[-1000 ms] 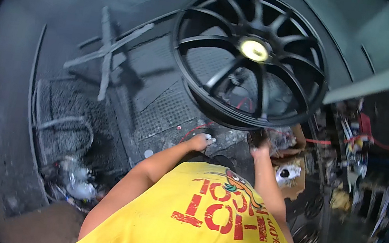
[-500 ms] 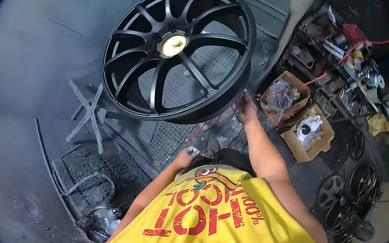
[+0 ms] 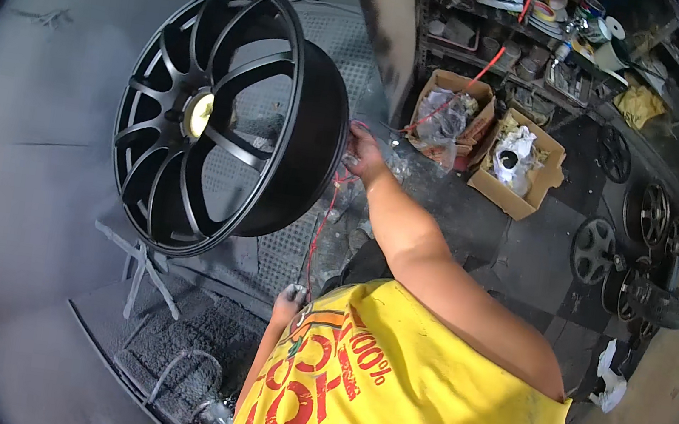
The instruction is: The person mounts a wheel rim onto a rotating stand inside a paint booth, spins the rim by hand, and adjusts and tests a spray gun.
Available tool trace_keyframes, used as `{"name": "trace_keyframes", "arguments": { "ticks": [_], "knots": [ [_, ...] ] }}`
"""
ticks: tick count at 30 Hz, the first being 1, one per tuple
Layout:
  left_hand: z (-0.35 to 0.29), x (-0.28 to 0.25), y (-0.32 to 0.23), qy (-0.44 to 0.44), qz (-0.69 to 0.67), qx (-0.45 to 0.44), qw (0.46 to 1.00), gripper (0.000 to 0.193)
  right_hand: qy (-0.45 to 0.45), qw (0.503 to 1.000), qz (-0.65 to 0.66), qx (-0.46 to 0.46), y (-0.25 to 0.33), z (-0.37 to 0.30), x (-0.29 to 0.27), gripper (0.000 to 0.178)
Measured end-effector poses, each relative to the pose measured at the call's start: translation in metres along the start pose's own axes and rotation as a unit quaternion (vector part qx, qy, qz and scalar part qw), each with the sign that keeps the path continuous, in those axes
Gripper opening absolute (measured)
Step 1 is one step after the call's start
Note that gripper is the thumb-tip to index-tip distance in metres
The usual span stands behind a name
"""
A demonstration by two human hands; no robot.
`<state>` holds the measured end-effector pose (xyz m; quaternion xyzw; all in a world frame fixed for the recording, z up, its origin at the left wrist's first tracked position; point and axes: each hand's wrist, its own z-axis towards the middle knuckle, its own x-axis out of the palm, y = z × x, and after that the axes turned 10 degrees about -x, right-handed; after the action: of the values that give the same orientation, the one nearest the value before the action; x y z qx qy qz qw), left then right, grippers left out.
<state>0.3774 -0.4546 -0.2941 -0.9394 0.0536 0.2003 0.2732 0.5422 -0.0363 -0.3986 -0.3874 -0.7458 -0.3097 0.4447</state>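
Note:
A matte black multi-spoke wheel rim [image 3: 308,135] with a pale yellow centre cap [image 3: 200,115] stands tilted in front of me, off to the left. What bears it from beneath is hidden. At its back edge my right hand [image 3: 362,153] is closed on the rim, its fingers partly behind the edge. Low by my waist, my left hand [image 3: 290,298] is closed, with whitish grey on the fingers; whatever it holds cannot be made out. A thin red hose [image 3: 314,247] runs between the area of my right hand and my left hand.
A grey crossed-bar stand [image 3: 141,276] is below the wheel rim. Two cardboard boxes [image 3: 515,202] with plastic and cloth sit to the right, under a cluttered shelf [image 3: 499,40]. Farther right lie several wheels [image 3: 592,249] and a tyre [image 3: 660,303]. A perforated floor panel [image 3: 284,243] shows beneath.
The wheel rim has turned, showing more of its black barrel. In the picture, it and both hands have shifted left as the view swung right. My right hand stays at its edge.

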Motion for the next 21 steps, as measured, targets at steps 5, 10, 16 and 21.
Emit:
{"name": "trace_keyframes", "arguments": {
  "ticks": [5, 10, 16, 21],
  "knots": [
    [0.005, 0.005, -0.004, 0.039, -0.082, -0.013, 0.996, 0.018, -0.034, 0.999, 0.008, -0.004, 0.018, 0.003, -0.001, 0.025],
    [0.009, -0.015, 0.044, 0.006, -0.043, 0.001, 0.999, 0.015, -0.004, 0.998, -0.031, 0.046, 0.002, -0.002, 0.008, 0.031],
    [0.000, -0.005, 0.015, 0.009, -0.016, -0.030, 0.999, 0.015, -0.026, 0.998, -0.059, 0.027, -0.009, -0.013, -0.006, 0.028],
    [-0.004, -0.006, -0.016, -0.003, 0.080, 0.009, 0.997, 0.020, -0.026, 0.999, -0.040, 0.015, -0.009, -0.034, -0.018, 0.027]
  ]
}}
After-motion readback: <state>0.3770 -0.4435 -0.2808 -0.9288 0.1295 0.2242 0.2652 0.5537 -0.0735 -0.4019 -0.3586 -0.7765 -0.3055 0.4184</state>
